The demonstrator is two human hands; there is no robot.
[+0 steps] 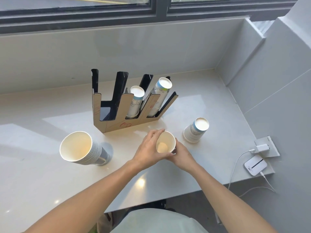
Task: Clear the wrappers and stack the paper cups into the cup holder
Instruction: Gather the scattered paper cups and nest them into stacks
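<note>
A cardboard cup holder (116,126) with three slots stands at the middle of the counter. Its left slot is empty; the middle slot holds a short upside-down cup stack (135,101), and the right slot a taller one (158,96). In front of the holder, my left hand (149,148) and my right hand (181,154) both grip an upright open paper cup (165,142). A stack of upright cups (80,148) stands at the left. An upside-down stack of cups (196,130) stands at the right. No wrappers are visible.
The white counter (42,174) runs under a window, with a tiled wall at the right. A wall socket with a charger (262,147), a small white device (255,165) and trailing cables sit at the counter's right end. The front edge is close to my body.
</note>
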